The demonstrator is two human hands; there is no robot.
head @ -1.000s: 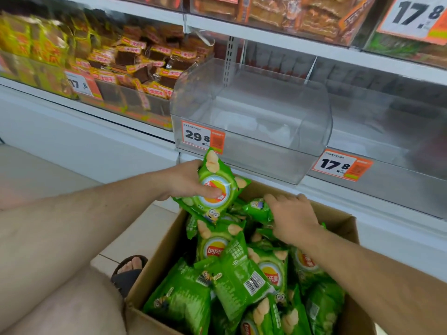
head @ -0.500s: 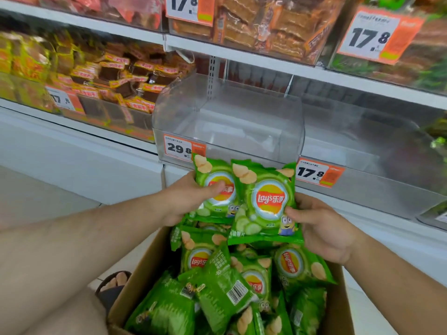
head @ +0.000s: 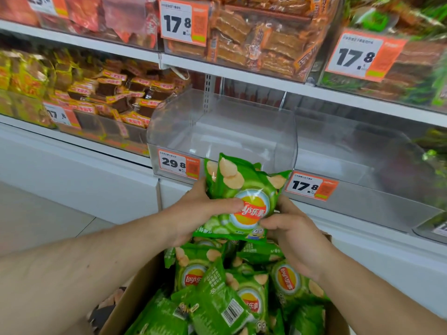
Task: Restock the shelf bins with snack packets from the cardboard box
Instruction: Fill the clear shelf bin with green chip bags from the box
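Shop shelving fills the frame top; clear bin (head: 221, 131) at centre, tagged 29.8. Left hand (head: 193, 213) and right hand (head: 294, 234) both grip a stack of green snack packets (head: 242, 197), fingers curled round its edges, just below the bin front, above the cardboard box (head: 135, 293) holding more packets at bottom centre.

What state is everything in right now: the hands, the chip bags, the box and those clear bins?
Left hand: gripping the held chip bags.
Right hand: gripping the same bags.
Held chip bags: stacked together, lifted above the box.
Cardboard box: open, still holding many green bags.
Clear bin with the 29.8 tag: empty.
Bin of brown snacks: stocked.
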